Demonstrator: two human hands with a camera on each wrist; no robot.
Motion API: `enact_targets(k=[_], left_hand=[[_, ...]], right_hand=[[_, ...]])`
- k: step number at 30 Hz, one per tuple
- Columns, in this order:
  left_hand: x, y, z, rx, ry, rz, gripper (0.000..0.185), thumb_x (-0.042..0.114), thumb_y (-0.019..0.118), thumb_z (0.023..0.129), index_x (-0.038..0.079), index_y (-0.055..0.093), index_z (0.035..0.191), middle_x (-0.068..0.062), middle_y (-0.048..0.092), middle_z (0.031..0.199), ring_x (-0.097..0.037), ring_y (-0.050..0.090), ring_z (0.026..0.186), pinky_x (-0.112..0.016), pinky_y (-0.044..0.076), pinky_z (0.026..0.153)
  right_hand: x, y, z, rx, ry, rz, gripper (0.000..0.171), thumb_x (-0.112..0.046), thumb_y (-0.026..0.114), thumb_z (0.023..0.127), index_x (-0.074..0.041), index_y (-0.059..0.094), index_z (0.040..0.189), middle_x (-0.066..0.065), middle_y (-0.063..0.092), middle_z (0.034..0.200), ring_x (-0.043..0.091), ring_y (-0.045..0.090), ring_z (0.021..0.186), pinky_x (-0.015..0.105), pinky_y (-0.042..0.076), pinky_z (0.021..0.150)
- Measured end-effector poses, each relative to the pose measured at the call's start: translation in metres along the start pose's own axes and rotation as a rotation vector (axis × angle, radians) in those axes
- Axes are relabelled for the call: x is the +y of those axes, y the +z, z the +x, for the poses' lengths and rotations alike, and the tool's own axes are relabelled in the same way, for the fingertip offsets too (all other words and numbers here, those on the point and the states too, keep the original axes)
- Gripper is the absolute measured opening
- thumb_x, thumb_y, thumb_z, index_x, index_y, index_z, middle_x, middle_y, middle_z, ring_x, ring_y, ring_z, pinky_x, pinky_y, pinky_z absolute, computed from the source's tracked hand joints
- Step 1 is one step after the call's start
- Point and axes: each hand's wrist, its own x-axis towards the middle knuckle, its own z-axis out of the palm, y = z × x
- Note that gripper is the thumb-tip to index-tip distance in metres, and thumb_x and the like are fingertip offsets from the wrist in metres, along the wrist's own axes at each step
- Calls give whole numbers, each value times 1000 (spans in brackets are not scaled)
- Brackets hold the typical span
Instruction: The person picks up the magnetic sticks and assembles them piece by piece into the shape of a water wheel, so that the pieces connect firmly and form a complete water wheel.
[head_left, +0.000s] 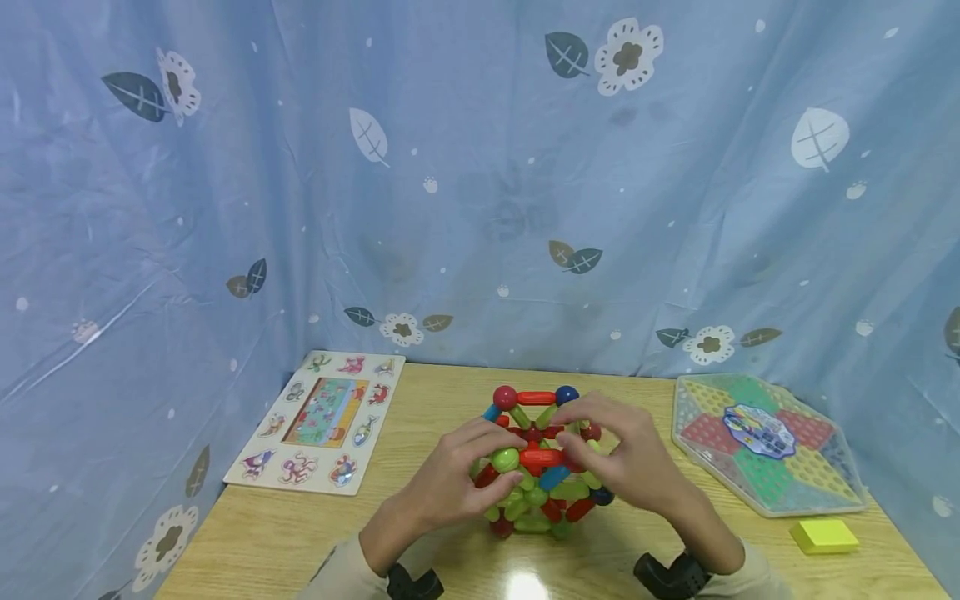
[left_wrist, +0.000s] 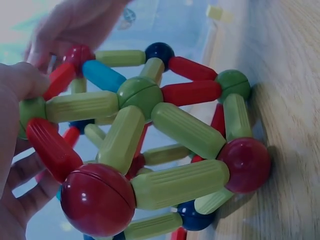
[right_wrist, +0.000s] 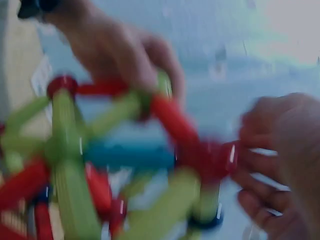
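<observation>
A magnetic ball-and-stick model (head_left: 540,457) stands on the table between both hands, built of red, yellow-green and blue rods joined by coloured balls. On its left side my left hand (head_left: 453,471) grips a green ball (head_left: 505,459), thumb below and fingers over the top. My right hand (head_left: 633,450) holds the upper right corner, its fingers about a red ball (head_left: 574,460). In the right wrist view those fingers (right_wrist: 257,162) reach up to the red ball (right_wrist: 220,160), blurred. The left wrist view shows the model's lower red ball (left_wrist: 245,165) against the tabletop.
A sea-animal puzzle board (head_left: 363,467) lies at the left of the wooden table (head_left: 442,392). To the right is a flat clear case (head_left: 821,492) with coloured sections, and a yellow block (head_left: 823,537) in front of it. A blue patterned curtain (head_left: 465,200) hangs behind.
</observation>
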Motion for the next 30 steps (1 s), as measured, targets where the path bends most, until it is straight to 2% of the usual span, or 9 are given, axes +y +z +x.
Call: enact_targets(k=[5, 9, 12, 14, 17, 22, 24, 26, 30], left_hand=[[-1, -3, -1, -25, -67, -81, 33, 24, 76, 104, 11, 75, 134, -1, 78, 125, -12, 71, 108, -30, 63, 91], [-11, -11, -3, 33, -136, -207, 31, 15, 69, 107, 9, 74, 136, -10, 80, 121, -15, 73, 99, -33, 63, 82], [-26, -18, -7, 115, -189, -380, 29, 7, 59, 110, 0, 72, 135, -23, 79, 119, -26, 77, 99, -36, 65, 82], [-42, -22, -11, 155, -210, -519, 31, 4, 53, 112, -8, 68, 136, -29, 77, 119, -29, 78, 103, -37, 66, 84], [-70, -27, -21, 146, -220, -796, 37, 4, 42, 115, -18, 59, 140, -26, 77, 125, -25, 79, 108, -37, 66, 90], [-109, -28, -41, 51, -241, -1178, 48, 3, 26, 115, -13, 53, 151, -16, 74, 141, -28, 74, 129, -41, 59, 109], [-119, -28, -46, 23, -265, -1240, 50, 0, 25, 114, -6, 56, 153, -16, 72, 144, -30, 71, 134, -45, 55, 115], [-129, -29, -49, 0, -289, -1248, 48, -3, 28, 114, -7, 54, 154, -18, 70, 146, -30, 69, 137, -47, 53, 118], [-143, -29, -47, -33, -432, -1104, 41, -4, 42, 114, -11, 53, 153, -27, 66, 148, -27, 70, 135, -49, 51, 117]], right_hand=[[56, -5, -21, 285, 315, 183, 16, 0, 63, 108, 1, 78, 114, 2, 80, 109, 10, 74, 101, 17, 57, 92], [99, 7, -49, 369, 471, 487, 33, -12, 53, 116, 17, 68, 122, 0, 80, 113, 13, 74, 106, 21, 60, 96], [119, 16, -69, 271, 501, 767, 40, -14, 40, 120, 15, 67, 130, -1, 80, 122, 12, 74, 115, 26, 61, 101], [127, 20, -78, 158, 510, 867, 46, -17, 32, 121, 4, 72, 134, -3, 80, 126, 10, 74, 119, 26, 59, 104], [131, 23, -83, 28, 527, 920, 53, -22, 26, 122, -14, 78, 130, -6, 80, 126, 6, 73, 120, 24, 57, 106], [130, 19, -84, -42, 568, 908, 60, -25, 22, 122, -18, 82, 121, -8, 82, 120, 6, 73, 114, 22, 57, 103], [129, 19, -84, -48, 582, 910, 61, -25, 22, 122, -19, 82, 119, -8, 82, 118, 6, 74, 111, 23, 58, 100], [129, 19, -84, -55, 583, 915, 61, -25, 22, 122, -20, 83, 119, -7, 82, 117, 8, 75, 109, 24, 59, 98], [129, 22, -84, -74, 574, 927, 62, -24, 20, 122, -20, 82, 119, -7, 83, 117, 8, 76, 107, 25, 60, 96]])
